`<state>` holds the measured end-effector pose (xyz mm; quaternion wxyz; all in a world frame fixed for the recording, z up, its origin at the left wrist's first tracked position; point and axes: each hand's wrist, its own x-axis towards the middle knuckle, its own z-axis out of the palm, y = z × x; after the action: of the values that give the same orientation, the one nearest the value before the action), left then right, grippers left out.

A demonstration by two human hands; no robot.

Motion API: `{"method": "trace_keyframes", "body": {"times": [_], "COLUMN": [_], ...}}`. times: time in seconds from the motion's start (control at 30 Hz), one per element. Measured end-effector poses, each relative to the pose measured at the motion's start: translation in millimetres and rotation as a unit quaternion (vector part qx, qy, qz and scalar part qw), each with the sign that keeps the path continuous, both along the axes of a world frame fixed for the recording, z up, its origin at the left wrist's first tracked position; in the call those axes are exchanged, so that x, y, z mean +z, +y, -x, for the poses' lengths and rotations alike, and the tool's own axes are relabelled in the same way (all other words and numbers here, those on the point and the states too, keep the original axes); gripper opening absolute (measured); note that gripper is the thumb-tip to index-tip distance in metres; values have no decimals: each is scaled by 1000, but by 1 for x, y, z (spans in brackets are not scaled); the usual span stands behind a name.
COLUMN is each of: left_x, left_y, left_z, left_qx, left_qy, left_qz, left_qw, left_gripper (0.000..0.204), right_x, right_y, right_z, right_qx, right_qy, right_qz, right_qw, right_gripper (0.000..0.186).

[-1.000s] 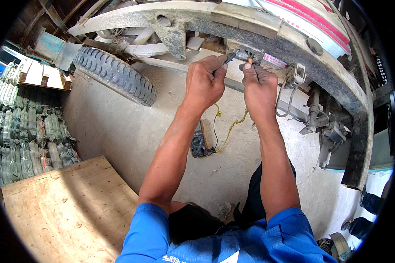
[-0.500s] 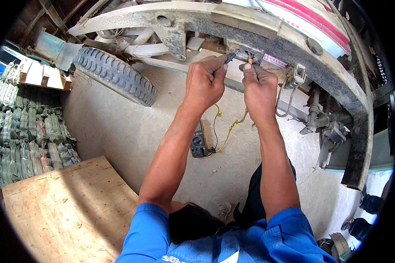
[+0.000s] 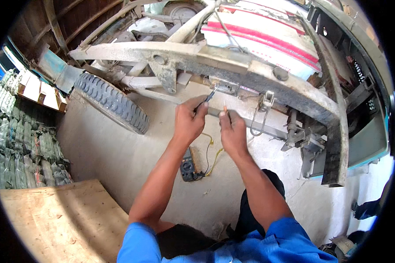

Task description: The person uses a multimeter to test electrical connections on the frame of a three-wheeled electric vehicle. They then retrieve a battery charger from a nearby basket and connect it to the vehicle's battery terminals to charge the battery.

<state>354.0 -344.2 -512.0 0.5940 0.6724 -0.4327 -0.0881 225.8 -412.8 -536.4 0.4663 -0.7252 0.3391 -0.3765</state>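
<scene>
Right probe's been pulled back a bit from the underside of the beam since the last frame, and the whole view's been tipped, so the beam now sits lower. Lots of clutter around: the heavy, grimy beam (image 3: 250, 70) is stretched right across above the hands, with a small metal box (image 3: 226, 87) tucked under it and a bracket (image 3: 266, 100) with a bent loop hung off to the right. A chunky tire (image 3: 112, 103) is parked at the left, bundles (image 3: 22, 140) are piled past it, and a plywood sheet (image 3: 66, 219) is laid at the lower left. Behind the beam, a white box with red stripes (image 3: 267, 35) can be seen.

As for the probes: the black one (image 3: 210, 95) is pinched in the fingers of the left hand (image 3: 190, 118), tip right by the metal box (contact can't be told). The orange one (image 3: 225, 108) is gripped by the right hand's (image 3: 234, 136) fingers, bare tip pointed up, apart from the beam. Dark meter (image 3: 188, 166) with a round dial is left on the floor (image 3: 96, 149), partly covered by the left forearm, with yellow and dark leads (image 3: 215, 160) run off it.
</scene>
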Motion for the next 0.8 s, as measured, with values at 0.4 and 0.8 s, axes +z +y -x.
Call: {"method": "trace_keyframes", "body": {"times": [0.4,0.8], "left_x": [0,-164], "left_y": [32,76], "left_z": [10,-42], "left_qx": [-53,77], "left_qy": [380,130], "left_qz": [-102,-354], "left_qw": [918,923], "left_gripper": [16,48], "right_x": [-10,-10], "right_y": [18,20], "right_z": [-2,9], "right_qx": [119,87], "right_qy": [39,101], "right_qz": [-50,5], "right_qw": [991,991], "right_gripper": [36,24]}}
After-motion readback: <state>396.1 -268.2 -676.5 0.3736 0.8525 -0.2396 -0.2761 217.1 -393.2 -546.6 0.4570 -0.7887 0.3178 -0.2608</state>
